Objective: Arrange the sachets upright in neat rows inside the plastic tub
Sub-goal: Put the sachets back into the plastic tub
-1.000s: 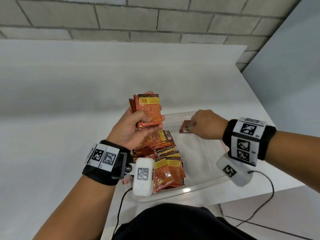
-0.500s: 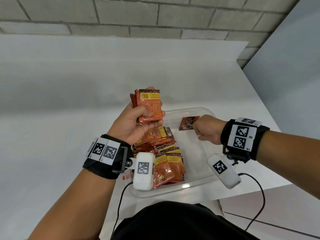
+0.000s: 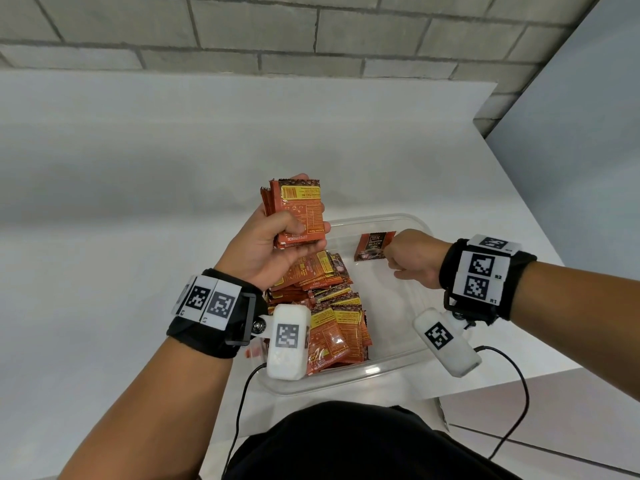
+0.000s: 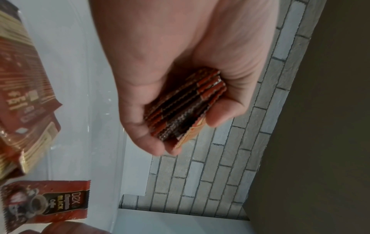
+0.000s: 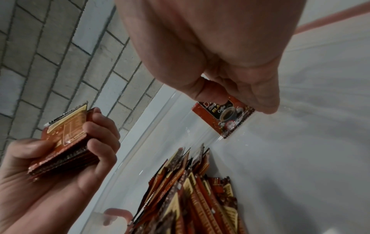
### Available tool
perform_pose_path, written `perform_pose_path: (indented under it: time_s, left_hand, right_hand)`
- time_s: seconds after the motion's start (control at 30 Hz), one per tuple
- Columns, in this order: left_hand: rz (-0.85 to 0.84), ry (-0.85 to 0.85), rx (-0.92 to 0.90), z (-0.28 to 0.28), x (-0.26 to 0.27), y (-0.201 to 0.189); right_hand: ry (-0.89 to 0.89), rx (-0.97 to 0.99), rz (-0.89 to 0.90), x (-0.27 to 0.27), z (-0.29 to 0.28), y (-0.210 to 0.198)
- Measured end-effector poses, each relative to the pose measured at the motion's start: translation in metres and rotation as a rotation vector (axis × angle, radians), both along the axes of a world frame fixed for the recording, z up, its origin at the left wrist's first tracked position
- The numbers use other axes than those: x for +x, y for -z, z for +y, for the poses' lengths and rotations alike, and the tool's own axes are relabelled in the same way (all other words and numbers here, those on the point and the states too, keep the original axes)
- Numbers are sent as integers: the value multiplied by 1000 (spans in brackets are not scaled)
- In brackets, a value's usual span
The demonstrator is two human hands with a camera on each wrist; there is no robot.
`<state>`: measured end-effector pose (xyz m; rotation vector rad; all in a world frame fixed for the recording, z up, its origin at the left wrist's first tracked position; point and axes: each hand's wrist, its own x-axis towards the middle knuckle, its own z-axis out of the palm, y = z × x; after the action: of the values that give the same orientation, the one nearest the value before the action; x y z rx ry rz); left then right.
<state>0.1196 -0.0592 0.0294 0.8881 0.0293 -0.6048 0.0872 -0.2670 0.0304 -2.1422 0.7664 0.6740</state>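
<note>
A clear plastic tub (image 3: 398, 367) sits at the table's near edge. Its left half holds a loose pile of red-orange coffee sachets (image 3: 332, 313) (image 5: 190, 190). My left hand (image 3: 266, 247) (image 4: 180, 79) grips a stack of sachets (image 3: 299, 213) (image 4: 186, 104) (image 5: 66, 142) above the tub's far left corner. My right hand (image 3: 412, 258) (image 5: 230, 88) pinches a single sachet (image 3: 372, 245) (image 5: 224, 117) (image 4: 46, 204) by its edge, front face showing, inside the tub by the far wall. Whether it touches the floor I cannot tell.
The white table (image 3: 138, 202) stretches left and back to a grey brick wall (image 3: 277, 32). The table's right edge (image 3: 540, 220) drops off next to the tub. Cables (image 3: 512, 410) hang from both wrist cameras.
My right hand drew back toward me and turned the single sachet so its front face shows. My left hand kept its stack almost still.
</note>
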Motion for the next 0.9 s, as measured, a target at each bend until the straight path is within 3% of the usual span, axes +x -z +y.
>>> perform_pose_path:
  time_s: [0.1, 0.37, 0.6, 0.73, 0.9]
  left_hand:
    - [2, -11, -7, 1, 1, 2]
    - [9, 32, 10, 2, -2, -3]
    - [-9, 154, 0, -9, -4, -10]
    - [-56, 239, -10, -18, -6, -15]
    - [-86, 250, 14, -24, -12, -18]
  right_hand:
    - [128, 29, -25, 5, -8, 8]
    - [50, 288, 30, -4, -18, -39]
    - [-182, 221, -498, 6, -18, -104]
    - [-371, 95, -571, 1, 6, -102]
    - [-297, 125, -615, 0, 13, -87]
